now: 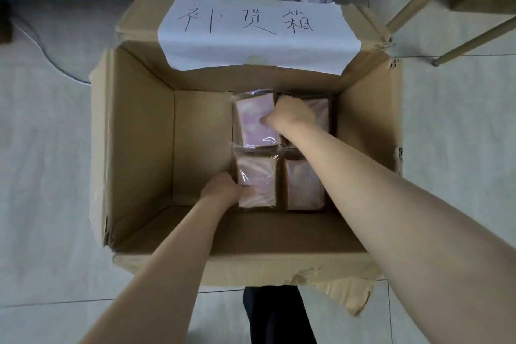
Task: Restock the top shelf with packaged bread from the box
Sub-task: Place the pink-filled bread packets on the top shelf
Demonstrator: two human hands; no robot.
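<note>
Four bread packs (pixel 304 184): on the box floor, right half, two-by-two, touching.
Left hand (pixel 223 190): curled round left edge of near-left pack (pixel 257 184).
Right hand (pixel 291 117): thumb on far-left pack (pixel 254 123), fingers dug down its right edge; looks like a pinch.
Box (pixel 139 148): open; paper label (pixel 251 33) on far flap.
Progress: none lifted yet; top shelf out of view; all four left.

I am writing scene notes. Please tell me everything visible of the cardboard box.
The cardboard box is brown, open at the top, standing on a pale tiled floor. Its flaps fold outward with torn edges; the far flap carries a white paper sheet with handwritten characters. Four clear-wrapped bread packets lie in its right half; the left half is bare. The left hand and right hand reach inside onto the packets.
</note>
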